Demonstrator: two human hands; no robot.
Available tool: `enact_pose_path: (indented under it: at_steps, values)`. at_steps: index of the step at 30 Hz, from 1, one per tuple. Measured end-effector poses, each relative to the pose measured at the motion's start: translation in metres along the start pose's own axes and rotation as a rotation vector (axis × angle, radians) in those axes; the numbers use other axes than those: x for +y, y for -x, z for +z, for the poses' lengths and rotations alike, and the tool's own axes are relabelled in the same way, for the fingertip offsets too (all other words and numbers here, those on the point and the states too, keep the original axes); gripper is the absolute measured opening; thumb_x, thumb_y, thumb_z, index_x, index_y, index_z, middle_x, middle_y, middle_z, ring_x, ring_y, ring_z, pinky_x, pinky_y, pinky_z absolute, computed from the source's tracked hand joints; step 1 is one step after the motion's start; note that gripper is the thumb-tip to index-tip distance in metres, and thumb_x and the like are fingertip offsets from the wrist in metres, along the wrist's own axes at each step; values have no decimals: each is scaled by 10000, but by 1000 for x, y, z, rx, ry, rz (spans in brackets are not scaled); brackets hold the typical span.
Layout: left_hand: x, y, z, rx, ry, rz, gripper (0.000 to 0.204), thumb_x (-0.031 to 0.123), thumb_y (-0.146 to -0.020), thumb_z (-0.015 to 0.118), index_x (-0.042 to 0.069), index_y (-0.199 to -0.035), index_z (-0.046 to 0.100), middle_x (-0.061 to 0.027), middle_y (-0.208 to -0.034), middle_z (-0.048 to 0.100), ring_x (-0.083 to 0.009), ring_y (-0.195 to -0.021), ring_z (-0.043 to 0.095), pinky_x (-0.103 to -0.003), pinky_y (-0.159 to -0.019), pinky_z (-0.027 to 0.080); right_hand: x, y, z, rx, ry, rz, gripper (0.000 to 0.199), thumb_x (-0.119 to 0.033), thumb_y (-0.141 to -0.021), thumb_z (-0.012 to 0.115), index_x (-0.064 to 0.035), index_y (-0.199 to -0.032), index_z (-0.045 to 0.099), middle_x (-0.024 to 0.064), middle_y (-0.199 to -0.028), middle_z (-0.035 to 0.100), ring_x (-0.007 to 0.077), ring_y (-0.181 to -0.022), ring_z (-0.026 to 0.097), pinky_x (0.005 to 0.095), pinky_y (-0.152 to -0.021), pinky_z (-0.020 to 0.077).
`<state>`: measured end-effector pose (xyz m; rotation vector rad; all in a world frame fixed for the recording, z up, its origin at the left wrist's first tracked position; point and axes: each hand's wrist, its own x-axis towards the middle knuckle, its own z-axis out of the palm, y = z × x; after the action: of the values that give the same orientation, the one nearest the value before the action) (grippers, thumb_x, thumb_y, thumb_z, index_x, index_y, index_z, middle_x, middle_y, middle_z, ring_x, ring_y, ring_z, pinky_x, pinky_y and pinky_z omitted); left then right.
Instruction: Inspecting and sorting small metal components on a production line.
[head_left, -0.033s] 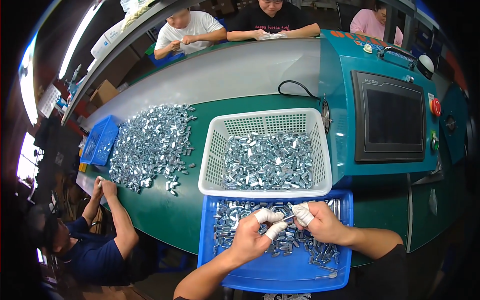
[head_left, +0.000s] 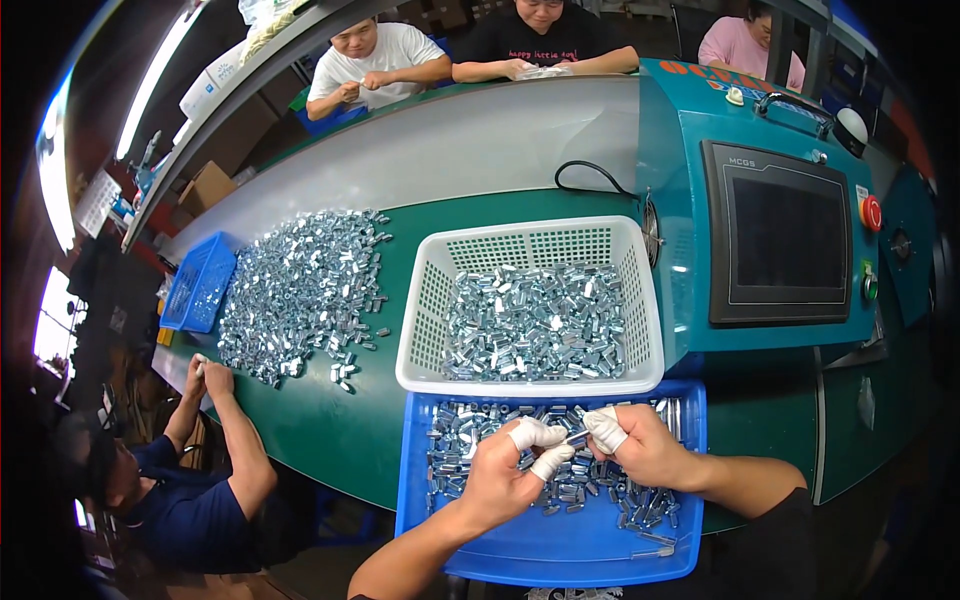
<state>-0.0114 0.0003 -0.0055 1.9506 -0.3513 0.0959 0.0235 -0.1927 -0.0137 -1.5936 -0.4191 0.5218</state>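
Observation:
My left hand [head_left: 503,468] and my right hand [head_left: 645,446] meet over the blue tray [head_left: 540,570], white coverings on the thumbs and fingertips. Both are closed in a pinch on a slim shiny metal rod [head_left: 577,436], whose ends are hidden by the fingers. Below them, short silvery hexagonal metal sleeves [head_left: 570,490] lie loose in the tray, mostly toward its far side. Just beyond stands a white perforated plastic basket [head_left: 408,350], holding a heap of similar metal sleeves [head_left: 535,320].
A teal machine with a dark screen [head_left: 785,235] and a red button [head_left: 871,213] stands at right. On the green table [head_left: 390,440] lies a big pile of metal sleeves [head_left: 300,290], beside a small blue bin [head_left: 198,282]. A co-worker's hands [head_left: 208,375] are at left; several people sit across.

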Motion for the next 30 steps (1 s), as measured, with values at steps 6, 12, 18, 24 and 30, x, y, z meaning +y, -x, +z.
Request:
enact_pose_path:
  at_steps: [6,12,18,24,30]
  values:
    - [-1,1,5,40,-25,142,147,6,-748,704,-16,-854,604,-113,-753,617,-217,-677,606,-300,-616,479,-6,4,0,-31,-88,39,409,-253,-976,431,-32,-649,538,-16,-561,484,57,-504,404,228,-477,327]
    - [-3,3,15,9,199,-58,133,-39,-769,674,-14,-867,586,-92,-793,605,-174,-749,590,-292,-673,471,-7,6,-1,4,-152,184,427,-261,-976,423,-36,-632,538,-16,-576,496,62,-545,434,242,-502,362]
    - [5,-2,11,35,73,72,222,10,-735,709,2,-930,603,-103,-826,610,-191,-751,594,-306,-665,479,-6,7,3,-9,-134,137,393,-261,-977,423,-35,-678,544,-21,-598,496,51,-542,422,232,-493,350]
    - [1,0,-4,-14,129,-209,235,220,-886,593,-10,-925,622,-88,-799,620,-140,-690,589,-263,-616,472,-3,4,2,36,-5,-113,470,-411,-970,391,-38,-712,512,-5,-582,492,38,-476,383,201,-425,295]
    - [9,1,4,-129,235,-299,238,204,-923,543,6,-837,644,-64,-734,616,-137,-641,577,-275,-599,462,-4,6,6,94,104,-190,476,-411,-971,388,-48,-690,513,-14,-570,484,41,-470,380,212,-423,291]
